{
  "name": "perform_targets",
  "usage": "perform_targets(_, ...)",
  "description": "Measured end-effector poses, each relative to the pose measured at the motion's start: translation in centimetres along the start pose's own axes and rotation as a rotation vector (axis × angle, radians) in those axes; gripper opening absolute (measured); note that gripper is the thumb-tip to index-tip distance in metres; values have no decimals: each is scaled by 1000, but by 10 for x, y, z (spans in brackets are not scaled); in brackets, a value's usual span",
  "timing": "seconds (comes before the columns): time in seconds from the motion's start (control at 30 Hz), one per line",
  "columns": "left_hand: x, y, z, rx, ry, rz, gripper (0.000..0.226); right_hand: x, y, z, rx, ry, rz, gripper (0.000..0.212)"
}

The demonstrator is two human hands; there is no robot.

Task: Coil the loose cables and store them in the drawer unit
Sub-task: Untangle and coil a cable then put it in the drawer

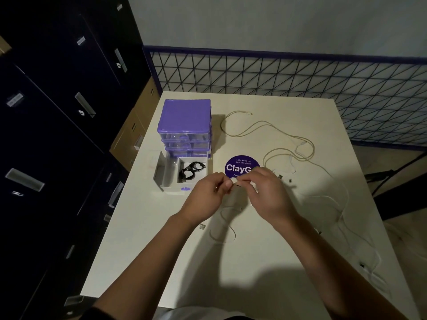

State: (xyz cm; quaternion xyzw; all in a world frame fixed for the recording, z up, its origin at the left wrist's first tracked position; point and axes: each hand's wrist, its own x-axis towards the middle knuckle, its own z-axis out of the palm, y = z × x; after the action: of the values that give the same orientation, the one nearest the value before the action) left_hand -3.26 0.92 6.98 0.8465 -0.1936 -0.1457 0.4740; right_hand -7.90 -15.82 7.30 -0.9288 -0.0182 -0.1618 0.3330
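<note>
Left hand (pixel 208 195) and right hand (pixel 265 192) pinch a white cable (pixel 233 180) end between fingertips at table (pixel 254 262) centre. A coiled black cable (pixel 191 171) lies in the open drawer (pixel 182 174) at ten o'clock, below the purple drawer unit (pixel 184 125)

This looks like an office or storeroom, though it is dim: tall dark filing cabinets (pixel 57 107) with labels stand by a white counter (pixel 265 262), cardboard boxes (pixel 136 128) and a wire grid fence (pixel 300 88).

Round purple sticker (pixel 240 166) on white table (pixel 265 262).
</note>
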Motion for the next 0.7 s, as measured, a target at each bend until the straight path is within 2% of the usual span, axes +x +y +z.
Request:
perform_targets(0.1, -3, 16, -2, -376, -65, -108, 25, -1, -3, 1, 169, -38, 109, 14)
perform_targets(0.3, -7, 20, -2, -711, -148, -325, 23, -5, -13, 10, 419, -43, 286, 16)
perform_targets(0.43, -9, 21, -1, -971, -166, -409, 20, -3, -19, 8, 580, -77, 437, 16)
perform_targets(0.5, -8, 23, -1, -1006, -159, -424, 18, -3, -23, 6, 609, -102, 458, 17)
perform_targets(0.7, -8, 22, 1, -911, -160, -439, 20, -6, -23, 9, 576, -92, 453, 13)
